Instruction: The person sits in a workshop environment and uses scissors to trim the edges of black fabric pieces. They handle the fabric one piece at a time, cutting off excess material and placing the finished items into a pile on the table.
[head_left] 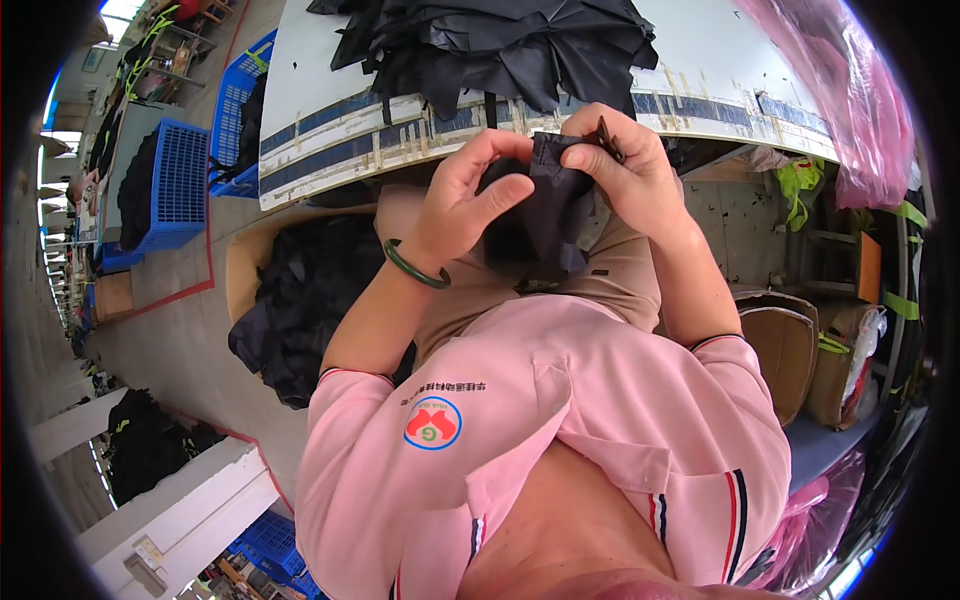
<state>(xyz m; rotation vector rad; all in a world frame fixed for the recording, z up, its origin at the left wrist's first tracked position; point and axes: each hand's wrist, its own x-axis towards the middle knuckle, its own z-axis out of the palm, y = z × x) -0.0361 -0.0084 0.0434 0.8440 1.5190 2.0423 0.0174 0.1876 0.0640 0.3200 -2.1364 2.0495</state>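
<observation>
A piece of black cloth [560,205] hangs between my two hands, just in front of the table edge and above my lap. My left hand [465,195], with a dark green bangle on its wrist, curls round the cloth's left side; some of its fingertips are hidden behind the fabric. At the top right corner my right hand [632,170] pinches the cloth between thumb and fingers. A small dark pointed tool [606,142], which looks like thread snips, also sticks out of the right hand. Beyond them lies a pile of black cloth pieces [500,50] on the table.
The white table [300,100] has worn tape along its near edge. Left of my legs, a cardboard box [243,265] holds more black cloth. Blue plastic crates [180,185] stand farther left. To the right are open cartons [775,345] and pink plastic sheeting [860,120].
</observation>
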